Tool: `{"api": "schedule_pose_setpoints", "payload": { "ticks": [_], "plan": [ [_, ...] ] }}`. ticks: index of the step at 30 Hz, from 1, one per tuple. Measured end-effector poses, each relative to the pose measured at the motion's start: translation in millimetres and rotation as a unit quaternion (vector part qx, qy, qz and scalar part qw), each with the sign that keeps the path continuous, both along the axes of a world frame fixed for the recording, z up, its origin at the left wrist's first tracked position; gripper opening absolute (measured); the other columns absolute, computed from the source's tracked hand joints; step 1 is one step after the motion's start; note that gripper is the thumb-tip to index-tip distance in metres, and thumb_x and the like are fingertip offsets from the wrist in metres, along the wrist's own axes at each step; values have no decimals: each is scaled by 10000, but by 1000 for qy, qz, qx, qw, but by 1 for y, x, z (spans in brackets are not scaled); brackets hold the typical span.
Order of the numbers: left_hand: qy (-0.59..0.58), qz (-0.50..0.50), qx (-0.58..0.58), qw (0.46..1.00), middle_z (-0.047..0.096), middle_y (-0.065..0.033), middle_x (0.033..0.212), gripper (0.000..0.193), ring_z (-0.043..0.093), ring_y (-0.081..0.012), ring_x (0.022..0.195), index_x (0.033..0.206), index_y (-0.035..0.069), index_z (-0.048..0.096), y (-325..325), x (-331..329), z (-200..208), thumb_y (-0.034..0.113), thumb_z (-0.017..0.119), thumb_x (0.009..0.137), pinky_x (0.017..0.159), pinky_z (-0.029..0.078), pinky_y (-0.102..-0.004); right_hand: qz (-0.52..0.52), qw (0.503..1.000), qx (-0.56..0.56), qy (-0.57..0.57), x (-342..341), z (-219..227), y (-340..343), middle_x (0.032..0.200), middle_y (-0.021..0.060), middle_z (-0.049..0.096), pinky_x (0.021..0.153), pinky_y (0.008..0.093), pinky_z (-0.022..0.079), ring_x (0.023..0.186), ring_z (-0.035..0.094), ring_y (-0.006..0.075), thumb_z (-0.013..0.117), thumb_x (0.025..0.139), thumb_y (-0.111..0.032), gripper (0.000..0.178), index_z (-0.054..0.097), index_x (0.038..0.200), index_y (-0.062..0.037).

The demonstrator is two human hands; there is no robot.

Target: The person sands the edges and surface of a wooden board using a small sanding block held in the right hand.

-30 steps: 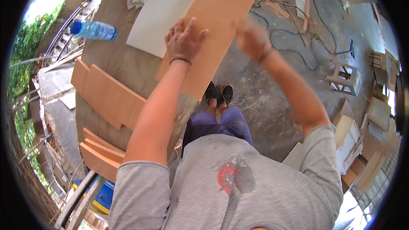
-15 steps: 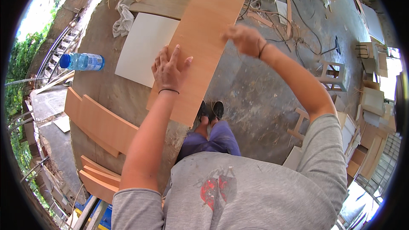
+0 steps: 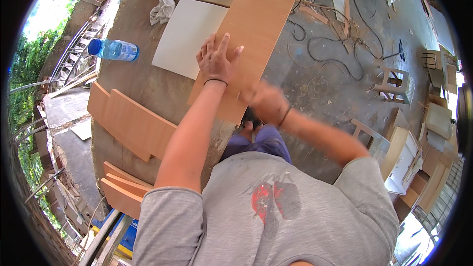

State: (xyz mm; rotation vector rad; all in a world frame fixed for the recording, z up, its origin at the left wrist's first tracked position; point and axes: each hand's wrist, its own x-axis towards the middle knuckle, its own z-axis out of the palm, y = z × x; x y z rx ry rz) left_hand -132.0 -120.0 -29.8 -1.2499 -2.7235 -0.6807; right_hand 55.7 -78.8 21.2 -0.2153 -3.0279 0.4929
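A long wood-coloured board lies on the worktable, partly over a white panel. My left hand rests on the board with its fingers spread, holding nothing. At the board's right edge, close to its near end, is my right hand, smeared by motion. Its fingers look closed at the edge; whatever may be in them is too blurred or hidden to name.
To the left stand curved wood-coloured boards and a blue-capped plastic bottle lying on its side. A white rag lies beside the panel. Cables, wood scraps and a stool are on the floor at right.
My right hand has moved along the board's right edge toward me. My left hand stays flat on the board. The whole view has shifted slightly.
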Motion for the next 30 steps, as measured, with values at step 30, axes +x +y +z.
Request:
{"api": "schedule_pose_setpoints", "payload": {
  "ticks": [30],
  "plan": [
    [-55, -46, 14, 997, 432, -151, 1443, 432, 463, -338, 1262, 1268, 135, 616, -66, 31, 3, 333, 637, 884, 1013, 375, -477, -337, 692, -635, 71, 70, -10, -83, 789, 82, 638, 582, 278, 482, 596, 606, 124, 572, 811, -42, 373, 593, 1182, -10]
  ]
}}
